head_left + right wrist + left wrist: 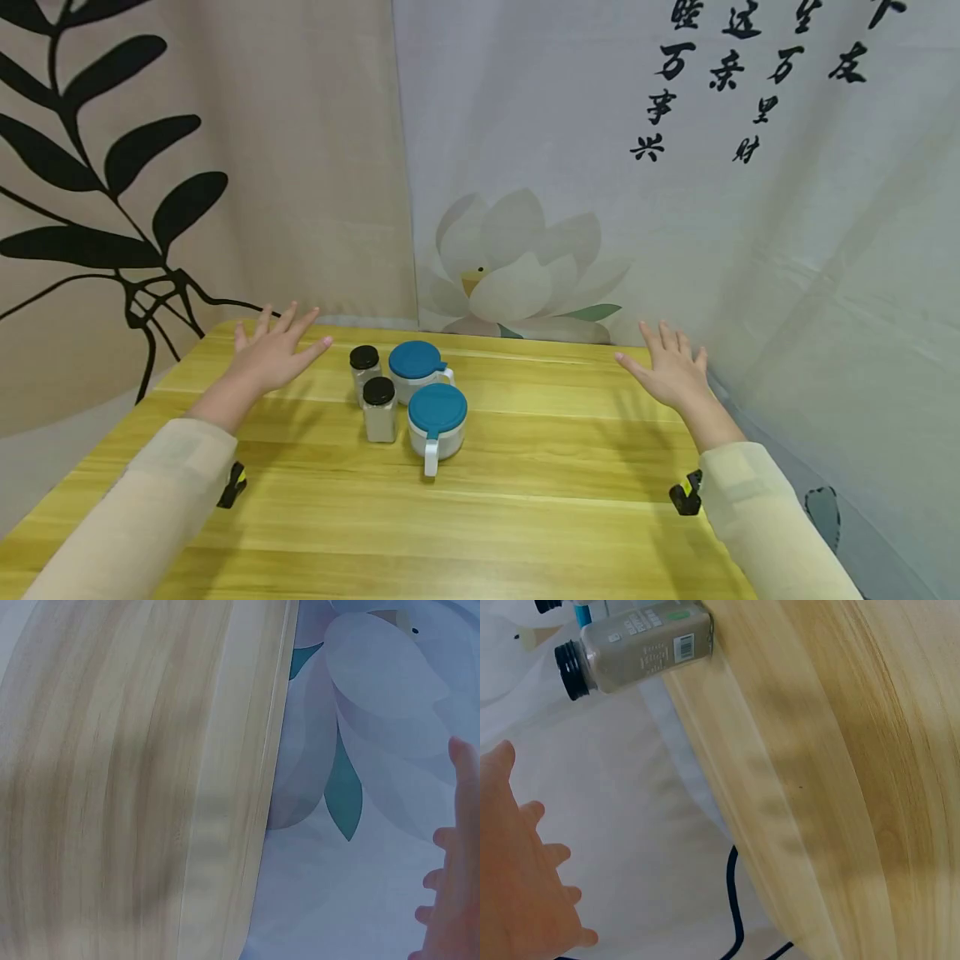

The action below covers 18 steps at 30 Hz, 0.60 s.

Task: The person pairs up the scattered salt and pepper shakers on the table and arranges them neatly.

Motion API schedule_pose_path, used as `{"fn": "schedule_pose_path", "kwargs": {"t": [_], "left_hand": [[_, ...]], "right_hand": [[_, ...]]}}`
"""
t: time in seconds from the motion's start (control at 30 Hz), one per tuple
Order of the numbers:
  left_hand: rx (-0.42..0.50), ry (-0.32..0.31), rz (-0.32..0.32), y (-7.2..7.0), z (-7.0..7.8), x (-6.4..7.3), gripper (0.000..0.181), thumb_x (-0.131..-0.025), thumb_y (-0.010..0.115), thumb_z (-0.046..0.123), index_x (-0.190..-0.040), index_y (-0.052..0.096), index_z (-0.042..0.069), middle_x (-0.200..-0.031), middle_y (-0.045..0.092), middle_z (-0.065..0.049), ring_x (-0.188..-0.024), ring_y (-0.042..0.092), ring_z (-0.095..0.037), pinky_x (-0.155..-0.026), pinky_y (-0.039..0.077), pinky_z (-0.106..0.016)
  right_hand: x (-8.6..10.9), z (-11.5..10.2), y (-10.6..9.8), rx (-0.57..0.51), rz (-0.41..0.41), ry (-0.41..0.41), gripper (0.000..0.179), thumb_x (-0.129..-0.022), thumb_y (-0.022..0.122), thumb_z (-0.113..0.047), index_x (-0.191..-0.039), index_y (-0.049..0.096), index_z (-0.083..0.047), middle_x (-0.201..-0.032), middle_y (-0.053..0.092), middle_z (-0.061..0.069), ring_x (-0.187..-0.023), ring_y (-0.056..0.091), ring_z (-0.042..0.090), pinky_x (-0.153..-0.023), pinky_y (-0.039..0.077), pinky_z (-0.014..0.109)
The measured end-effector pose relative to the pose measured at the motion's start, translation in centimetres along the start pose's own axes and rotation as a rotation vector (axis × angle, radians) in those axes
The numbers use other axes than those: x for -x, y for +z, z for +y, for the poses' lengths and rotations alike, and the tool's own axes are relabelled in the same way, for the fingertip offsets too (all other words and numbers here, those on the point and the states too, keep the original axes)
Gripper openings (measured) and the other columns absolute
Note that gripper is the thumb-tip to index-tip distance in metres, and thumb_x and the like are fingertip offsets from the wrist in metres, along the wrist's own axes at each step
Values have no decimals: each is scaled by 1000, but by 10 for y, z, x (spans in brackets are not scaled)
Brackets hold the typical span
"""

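Note:
My left hand point(272, 357) is held over the left part of the wooden table with its fingers spread, holding nothing. To its right stand two clear jars with black lids, a front jar point(380, 411) and a rear jar point(365, 367). Beside them are two white pots with blue lids and handles, a front pot point(437, 417) and a rear pot point(415, 367). In the left wrist view a labelled jar point(641, 646) shows near the hand. Fingers spread and holding nothing, my right hand point(673, 373) hovers over the table's right side, apart from the jars and pots.
The wooden table point(525, 517) ends at a back edge close behind the pots. A curtain point(315, 167) with plant, lotus and writing prints hangs behind it and along the right side. Black wrist straps point(686, 493) show at the sleeves.

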<state>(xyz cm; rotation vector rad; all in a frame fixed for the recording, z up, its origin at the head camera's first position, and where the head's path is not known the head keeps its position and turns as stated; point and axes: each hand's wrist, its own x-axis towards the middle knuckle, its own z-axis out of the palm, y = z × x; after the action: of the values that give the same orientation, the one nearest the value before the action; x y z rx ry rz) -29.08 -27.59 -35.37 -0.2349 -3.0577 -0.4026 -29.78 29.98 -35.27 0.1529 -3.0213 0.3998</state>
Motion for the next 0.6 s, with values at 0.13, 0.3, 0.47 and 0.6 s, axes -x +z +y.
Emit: {"fn": "schedule_pose_path", "kwargs": {"t": [0.13, 0.3, 0.47, 0.6], "left_hand": [[2, 1, 2, 0, 0, 1, 85, -92, 22, 71, -155, 6, 17, -155, -5, -24, -134, -25, -46, -92, -23, -68], [5, 5, 8, 0, 0, 2, 85, -92, 23, 71, -155, 7, 17, -155, -5, -24, -134, -25, -46, -92, -23, -68], [-2, 8, 8, 0, 0, 3, 84, -93, 22, 71, -155, 6, 17, -155, -4, -25, -134, -24, -47, -92, -22, -68], [0, 6, 17, 0, 0, 4, 84, -93, 23, 70, -155, 7, 17, -155, -5, -24, -134, -24, -47, -92, -22, -69]], "right_hand": [[0, 0, -1, -2, -3, 2, 92, -91, 35, -70, -155, 5, -12, -155, -6, 25, -137, -10, 50, -97, -13, 71], [0, -1, -2, 0, -7, 2, 92, -90, 34, -72, -155, 5, -12, -155, -7, 25, -138, -11, 49, -96, -14, 71], [1, -3, -2, 1, -2, -1, 92, -90, 35, -71, -155, 5, -13, -155, -6, 25, -137, -11, 49, -96, -14, 70], [1, -5, -2, 4, 2, -10, 92, -90, 36, -71, -155, 5, -13, -155, -6, 25, -137, -10, 50, -96, -14, 71]]}}
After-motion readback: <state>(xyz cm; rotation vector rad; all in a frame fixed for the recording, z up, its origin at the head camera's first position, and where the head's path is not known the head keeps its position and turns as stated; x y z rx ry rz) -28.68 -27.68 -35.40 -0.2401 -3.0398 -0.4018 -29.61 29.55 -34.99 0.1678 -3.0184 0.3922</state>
